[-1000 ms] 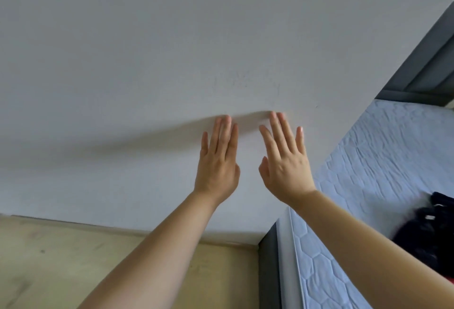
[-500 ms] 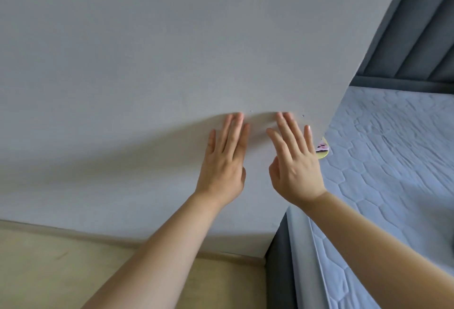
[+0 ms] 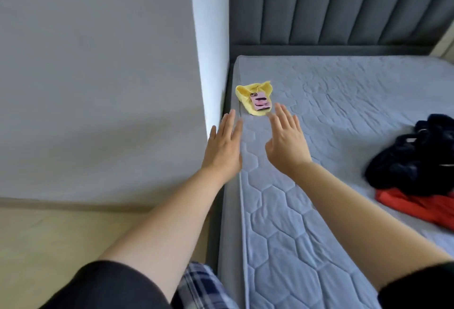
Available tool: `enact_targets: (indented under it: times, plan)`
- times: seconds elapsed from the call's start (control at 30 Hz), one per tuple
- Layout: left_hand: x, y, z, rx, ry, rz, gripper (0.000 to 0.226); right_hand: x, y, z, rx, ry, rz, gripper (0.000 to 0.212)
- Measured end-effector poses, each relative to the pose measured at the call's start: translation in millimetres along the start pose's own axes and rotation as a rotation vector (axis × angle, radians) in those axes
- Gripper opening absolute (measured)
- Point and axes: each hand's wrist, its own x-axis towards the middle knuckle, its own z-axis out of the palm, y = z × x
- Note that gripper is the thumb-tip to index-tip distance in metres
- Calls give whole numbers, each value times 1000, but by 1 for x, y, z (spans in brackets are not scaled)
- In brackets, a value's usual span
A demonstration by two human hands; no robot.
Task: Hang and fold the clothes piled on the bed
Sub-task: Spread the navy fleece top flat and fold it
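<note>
A person's left hand (image 3: 224,147) and right hand (image 3: 286,146) stretch out flat, holding nothing, at the bed's (image 3: 282,210) left edge. At the right edge the clothes pile (image 3: 412,161) lies heaped, apparently nothing yet hung or folded. Farther on, a phone (image 3: 261,104) rests on a yellow cloth (image 3: 245,92).

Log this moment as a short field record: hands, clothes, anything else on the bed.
left hand: open, holds nothing
right hand: open, holds nothing
clothes: dark pile partly over red garment, right side of mattress
yellow cloth: near mattress's left edge, pink phone on it
progress: no garment picked up yet
</note>
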Motion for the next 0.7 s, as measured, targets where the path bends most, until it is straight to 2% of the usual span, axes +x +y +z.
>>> enact_targets:
  times: [0.23, 0.5, 0.6, 0.7]
  plan:
    - [-10, 137, 63, -70, -181, 65, 83, -107, 123, -4, 39, -113, 301, 63]
    - [-28, 230, 159, -148, -606, -87, 84, -203, 214, 33, 60, -410, 711, 75]
    - [-40, 243, 195, -229, -789, -199, 87, -214, 229, 45, 64, -441, 755, 79]
    - [-53, 237, 223, -178, -886, -181, 96, -209, 248, 50, -30, -348, 719, 83]
